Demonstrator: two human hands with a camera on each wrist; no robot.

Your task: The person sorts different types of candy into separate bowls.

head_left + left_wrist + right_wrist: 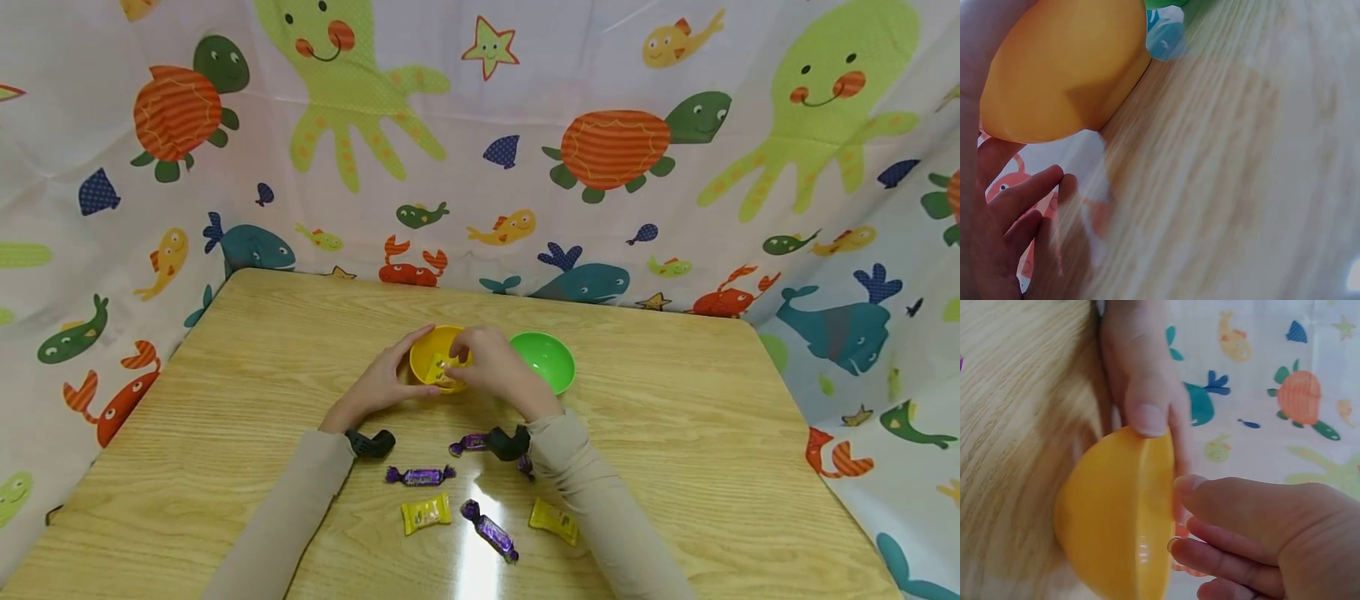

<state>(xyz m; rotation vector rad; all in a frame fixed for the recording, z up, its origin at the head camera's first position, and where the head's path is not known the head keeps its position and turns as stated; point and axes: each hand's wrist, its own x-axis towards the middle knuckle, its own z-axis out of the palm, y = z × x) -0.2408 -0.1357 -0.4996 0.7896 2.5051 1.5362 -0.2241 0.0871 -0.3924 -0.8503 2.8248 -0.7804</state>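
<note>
My left hand [382,379] holds a yellow bowl [423,344], thumb at the near rim and fingers round its far side. In the left wrist view, the orange-looking side of this bowl [1072,75] stands beside my fingers [1025,197]. Over the bowl's opening is my right hand [491,367], its fingertips bent down close to a yellow-wrapped candy [438,367] inside. The right wrist view shows a gap between that hand's thumb [1222,497] and fingers, with nothing seen in it. The bowl's inside is mostly hidden there.
A green bowl [547,360] stands just right of the yellow one. Nearer me lie purple-wrapped candies [420,476], one partly under my right wrist, and two yellow-wrapped candies [426,513]. A patterned curtain [465,167] hangs behind the wooden table [690,433].
</note>
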